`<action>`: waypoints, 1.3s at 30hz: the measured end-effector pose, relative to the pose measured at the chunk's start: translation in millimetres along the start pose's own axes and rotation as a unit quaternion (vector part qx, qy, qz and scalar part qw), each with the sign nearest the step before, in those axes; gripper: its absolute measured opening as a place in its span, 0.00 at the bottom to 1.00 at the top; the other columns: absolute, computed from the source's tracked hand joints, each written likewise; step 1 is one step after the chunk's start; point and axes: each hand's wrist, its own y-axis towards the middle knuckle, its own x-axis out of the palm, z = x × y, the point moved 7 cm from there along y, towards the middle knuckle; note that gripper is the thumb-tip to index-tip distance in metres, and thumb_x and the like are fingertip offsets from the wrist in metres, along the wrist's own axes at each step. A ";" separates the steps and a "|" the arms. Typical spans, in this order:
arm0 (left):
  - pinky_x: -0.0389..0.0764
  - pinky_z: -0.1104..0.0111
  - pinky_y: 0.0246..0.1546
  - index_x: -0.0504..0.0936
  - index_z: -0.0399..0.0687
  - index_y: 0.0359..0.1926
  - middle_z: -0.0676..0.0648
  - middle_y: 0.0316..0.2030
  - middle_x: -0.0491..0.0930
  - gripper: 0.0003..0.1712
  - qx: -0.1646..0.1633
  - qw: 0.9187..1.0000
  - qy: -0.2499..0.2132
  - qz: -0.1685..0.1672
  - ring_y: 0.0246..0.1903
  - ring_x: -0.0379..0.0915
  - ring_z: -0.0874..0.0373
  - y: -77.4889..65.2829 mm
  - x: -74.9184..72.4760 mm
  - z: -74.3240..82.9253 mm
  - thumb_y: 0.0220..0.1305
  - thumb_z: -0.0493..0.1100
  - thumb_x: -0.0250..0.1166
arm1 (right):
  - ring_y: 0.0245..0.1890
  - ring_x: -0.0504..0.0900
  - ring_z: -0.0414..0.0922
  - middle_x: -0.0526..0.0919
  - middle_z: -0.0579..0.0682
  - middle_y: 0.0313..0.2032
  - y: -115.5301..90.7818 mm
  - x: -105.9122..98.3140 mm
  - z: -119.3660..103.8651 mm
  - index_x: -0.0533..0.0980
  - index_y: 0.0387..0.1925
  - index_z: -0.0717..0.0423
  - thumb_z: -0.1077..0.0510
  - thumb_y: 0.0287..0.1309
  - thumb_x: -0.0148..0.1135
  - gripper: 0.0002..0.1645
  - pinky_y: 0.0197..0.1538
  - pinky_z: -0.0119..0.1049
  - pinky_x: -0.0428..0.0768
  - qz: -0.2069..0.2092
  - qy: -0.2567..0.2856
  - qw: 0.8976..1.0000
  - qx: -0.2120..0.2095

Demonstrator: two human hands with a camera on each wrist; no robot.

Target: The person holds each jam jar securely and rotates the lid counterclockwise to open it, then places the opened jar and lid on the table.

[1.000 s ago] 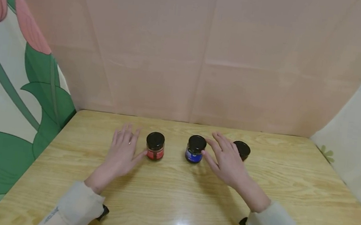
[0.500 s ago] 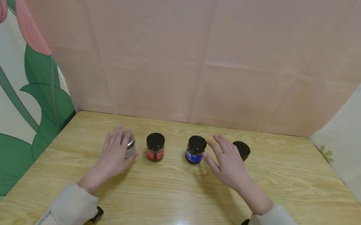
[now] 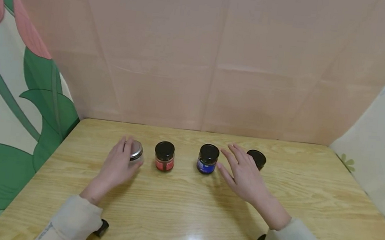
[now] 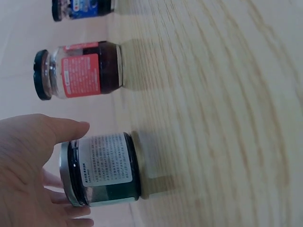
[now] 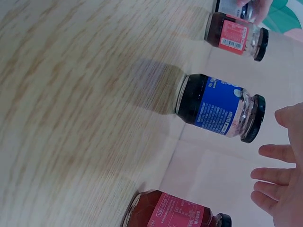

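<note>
In the head view my left hand is around a glass jar with a silver lid at the left of a row of jars. In the left wrist view the thumb lies along one side of this white-labelled jar, with the fingers across the other side by the lid. A red-labelled jar with a black lid stands just to its right. My right hand, fingers spread and loosely bent, is beside a blue-labelled jar with a black lid. The right wrist view shows a gap between that lid and the fingers.
Behind my right hand is another black-lidded jar, partly hidden; the right wrist view shows its red label. All stand on a wood-grain table with a pink cloth behind it. Patterned panels flank the table.
My left hand has moved left from beside the red-labelled jar to the silver-lidded jar, uncovering its lid, and its fingers have come around it. My right hand has barely moved.
</note>
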 end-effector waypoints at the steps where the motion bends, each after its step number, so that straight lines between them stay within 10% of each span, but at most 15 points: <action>1: 0.60 0.41 0.63 0.52 0.25 0.68 0.21 0.64 0.57 0.48 -0.005 1.000 -0.009 0.001 0.63 0.56 0.27 0.6 0.2 -1.6 0.57 0.45 0.69 | 0.67 0.62 0.61 0.67 0.65 0.65 0.2 -0.3 0.2 0.71 0.61 0.62 0.49 0.63 0.59 0.30 0.60 0.64 0.65 0.001 0.000 1.000 -0.001; 17: 0.67 0.44 0.59 0.52 0.23 0.66 0.25 0.59 0.60 0.49 -0.136 0.981 -0.133 -0.031 0.58 0.64 0.31 9.7 8.8 -26.2 0.55 0.45 0.69 | 0.68 0.60 0.61 0.65 0.64 0.66 -1.6 0.1 7.8 0.69 0.63 0.60 0.46 0.65 0.56 0.31 0.61 0.66 0.64 -0.016 0.003 1.000 0.020; 39: 0.68 0.46 0.57 0.58 0.26 0.59 0.24 0.55 0.70 0.46 -0.192 0.965 -0.170 -0.048 0.57 0.67 0.31 7.5 14.9 -39.3 0.51 0.48 0.73 | 0.66 0.64 0.62 0.68 0.65 0.64 -1.7 -2.9 7.2 0.70 0.61 0.62 0.48 0.64 0.58 0.30 0.60 0.64 0.66 0.002 0.011 1.000 0.009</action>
